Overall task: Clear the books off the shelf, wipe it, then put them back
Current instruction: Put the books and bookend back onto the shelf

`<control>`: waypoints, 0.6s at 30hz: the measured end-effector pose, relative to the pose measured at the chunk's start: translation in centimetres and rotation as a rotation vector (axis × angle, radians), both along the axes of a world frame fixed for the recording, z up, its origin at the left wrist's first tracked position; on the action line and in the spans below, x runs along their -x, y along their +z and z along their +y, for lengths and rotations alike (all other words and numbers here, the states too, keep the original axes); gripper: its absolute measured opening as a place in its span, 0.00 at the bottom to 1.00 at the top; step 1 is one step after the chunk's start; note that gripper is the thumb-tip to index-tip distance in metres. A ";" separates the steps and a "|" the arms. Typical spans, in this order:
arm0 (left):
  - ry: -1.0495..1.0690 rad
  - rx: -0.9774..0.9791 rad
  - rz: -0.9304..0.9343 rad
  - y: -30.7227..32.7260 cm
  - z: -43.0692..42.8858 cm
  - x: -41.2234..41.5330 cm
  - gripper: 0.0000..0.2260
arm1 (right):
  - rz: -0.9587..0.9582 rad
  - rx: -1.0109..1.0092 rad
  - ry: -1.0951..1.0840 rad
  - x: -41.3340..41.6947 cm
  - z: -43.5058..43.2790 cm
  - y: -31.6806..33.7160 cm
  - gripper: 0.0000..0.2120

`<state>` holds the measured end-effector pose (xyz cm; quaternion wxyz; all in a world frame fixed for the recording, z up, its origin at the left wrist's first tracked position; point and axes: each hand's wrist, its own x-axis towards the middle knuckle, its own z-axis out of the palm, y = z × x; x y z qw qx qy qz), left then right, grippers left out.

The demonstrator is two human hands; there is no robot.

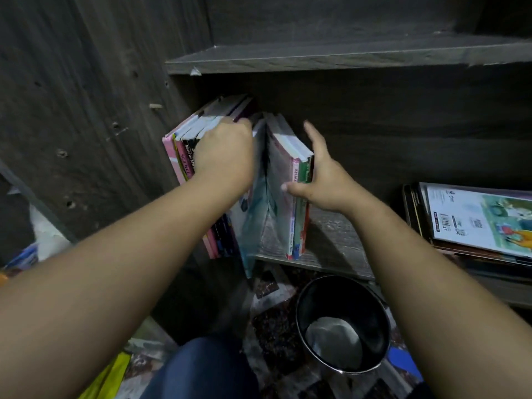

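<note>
A row of thin books stands upright at the left end of the dark wooden shelf (331, 240). My left hand (224, 154) grips the top edges of the left group of books (184, 145), pink and black spines showing. My right hand (319, 174) lies flat, fingers spread, against the right side of the right group of books (296, 168), thumb across their spines. A gap opens between the two groups, where a pale blue book (253, 220) leans and juts past the shelf's front edge.
A stack of books (475, 223) lies flat at the shelf's right end. An upper shelf board (345, 57) hangs above. On the patterned floor below stands a black bucket (342, 323) with a little water. My blue-clad knee (207, 370) is near the bottom centre.
</note>
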<state>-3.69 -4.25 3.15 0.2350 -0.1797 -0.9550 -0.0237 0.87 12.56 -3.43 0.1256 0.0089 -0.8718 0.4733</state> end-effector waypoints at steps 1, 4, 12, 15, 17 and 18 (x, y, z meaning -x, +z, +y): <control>-0.027 0.001 -0.010 -0.3 -0.7 -0.3 0.12 | -0.046 0.005 0.013 -0.2 -0.1 -1.0 0.50; -0.193 0.076 -0.029 -1.0 -3.7 -1.2 0.21 | -0.208 -0.030 0.087 -0.8 -0.7 -4.0 0.48; -0.303 0.291 0.182 -2.9 -6.8 0.2 0.41 | -0.306 -0.052 0.167 0.0 -3.0 -7.8 0.69; -0.248 0.218 0.223 -3.9 -5.5 0.6 0.37 | -0.301 -0.117 0.091 0.0 -4.4 -8.6 0.69; -0.214 0.173 0.274 -4.5 -5.4 0.6 0.41 | -0.247 -0.118 0.015 0.2 -5.4 -9.1 0.69; -0.186 0.148 0.285 -4.6 -5.7 0.5 0.45 | -0.214 -0.100 -0.023 0.4 -5.9 -9.3 0.69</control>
